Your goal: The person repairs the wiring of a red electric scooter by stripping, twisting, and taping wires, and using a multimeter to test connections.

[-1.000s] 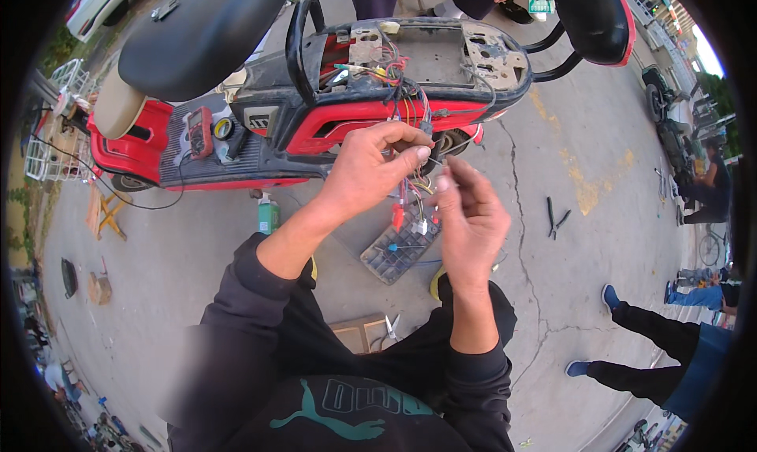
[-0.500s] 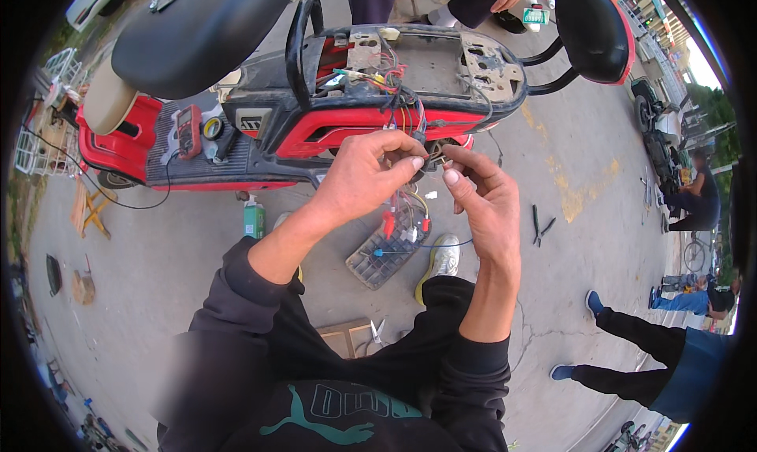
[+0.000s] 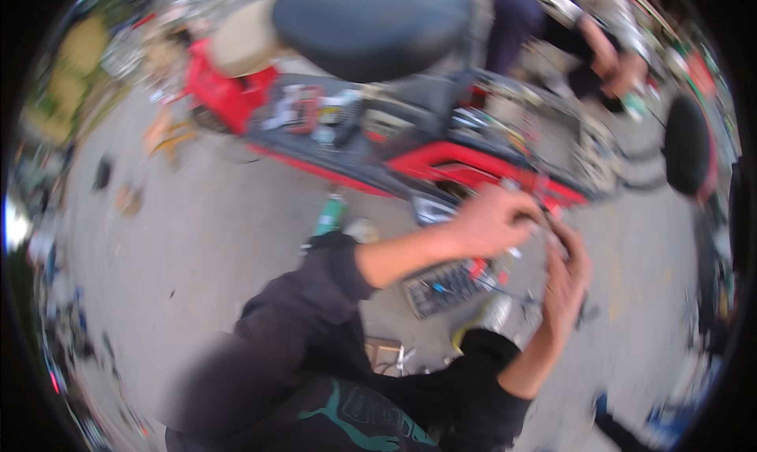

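Observation:
Motion blur smears this view. My left hand (image 3: pixel 495 222) is in front of the red scooter's (image 3: pixel 457 154) side, thumb and forefinger curled into a pinch. Close by on its right, my right hand (image 3: pixel 566 272) points upward with its fingers bent inward, the fingertips of both hands almost meeting. What the fingers hold is too small and blurred to name. Behind them, loose wires (image 3: pixel 536 148) hang from the scooter's opened rear body. Below the hands, a dark ribbed plastic cover (image 3: pixel 424 301) lies on the ground, with red connectors (image 3: pixel 478 267) above its right end.
The black seat (image 3: pixel 371 30) is at the top. A red meter (image 3: pixel 303 111) rests on the scooter's footboard. A green container (image 3: pixel 330 214) stands beneath it on the pavement. Another person's hands (image 3: pixel 611 70) are beyond the scooter. Scissors (image 3: pixel 404 359) lie near my legs.
The view has swung left, so the scooter and my hands appear farther right and lower. Both hands remain close together with fingers bent; the picture has become blurred.

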A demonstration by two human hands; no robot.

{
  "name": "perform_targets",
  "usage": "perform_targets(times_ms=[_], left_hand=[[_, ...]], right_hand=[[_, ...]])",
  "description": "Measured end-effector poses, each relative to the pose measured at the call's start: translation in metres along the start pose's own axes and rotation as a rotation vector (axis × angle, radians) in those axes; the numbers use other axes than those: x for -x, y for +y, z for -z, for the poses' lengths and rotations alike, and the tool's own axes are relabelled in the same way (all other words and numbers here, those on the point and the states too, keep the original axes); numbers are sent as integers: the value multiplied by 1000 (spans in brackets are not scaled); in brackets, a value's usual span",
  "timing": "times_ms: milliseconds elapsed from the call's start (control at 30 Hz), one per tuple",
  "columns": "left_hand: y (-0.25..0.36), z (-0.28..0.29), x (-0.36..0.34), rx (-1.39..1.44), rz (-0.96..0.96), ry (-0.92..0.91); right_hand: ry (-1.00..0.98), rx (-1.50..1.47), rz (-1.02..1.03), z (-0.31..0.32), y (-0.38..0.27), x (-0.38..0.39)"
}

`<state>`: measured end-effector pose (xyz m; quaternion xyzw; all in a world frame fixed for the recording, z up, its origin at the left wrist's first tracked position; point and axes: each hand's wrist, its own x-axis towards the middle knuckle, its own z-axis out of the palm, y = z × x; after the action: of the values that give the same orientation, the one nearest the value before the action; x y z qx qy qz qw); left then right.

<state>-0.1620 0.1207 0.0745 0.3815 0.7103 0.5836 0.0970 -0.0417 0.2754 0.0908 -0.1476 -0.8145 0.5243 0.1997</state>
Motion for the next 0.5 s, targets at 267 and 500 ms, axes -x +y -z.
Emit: perform_targets(times_ms=[267, 500], left_hand=[[-3, -7, 4, 79, -90, 65], [-5, -14, -2, 75, -88, 81]], right_hand=[[106, 321, 258, -13, 0, 6], [123, 406, 277, -10, 3, 3]])
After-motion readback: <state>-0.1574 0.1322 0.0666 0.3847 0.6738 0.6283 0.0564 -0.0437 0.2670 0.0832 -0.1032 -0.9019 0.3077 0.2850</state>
